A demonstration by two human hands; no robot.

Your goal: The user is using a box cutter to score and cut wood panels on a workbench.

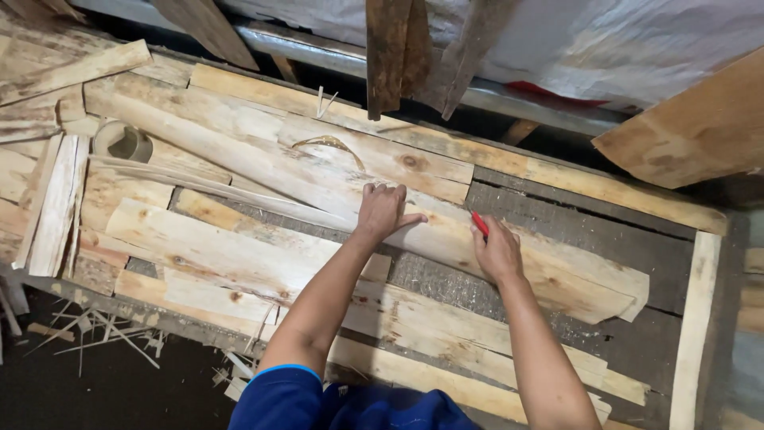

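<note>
A rough woodworking shop is showing here. Pale sawn planks (263,159) are lying across a dark, worn bench (589,231), many with bark edges. Splinters (103,330) are littering the floor below the bench's near edge. More boards (398,48) are leaning beyond its far edge, against plastic sheeting (637,40).

pale wood slab (334,187) | long, lying diagonally across workbench | red pencil (480,224) | tip on slab
</note>
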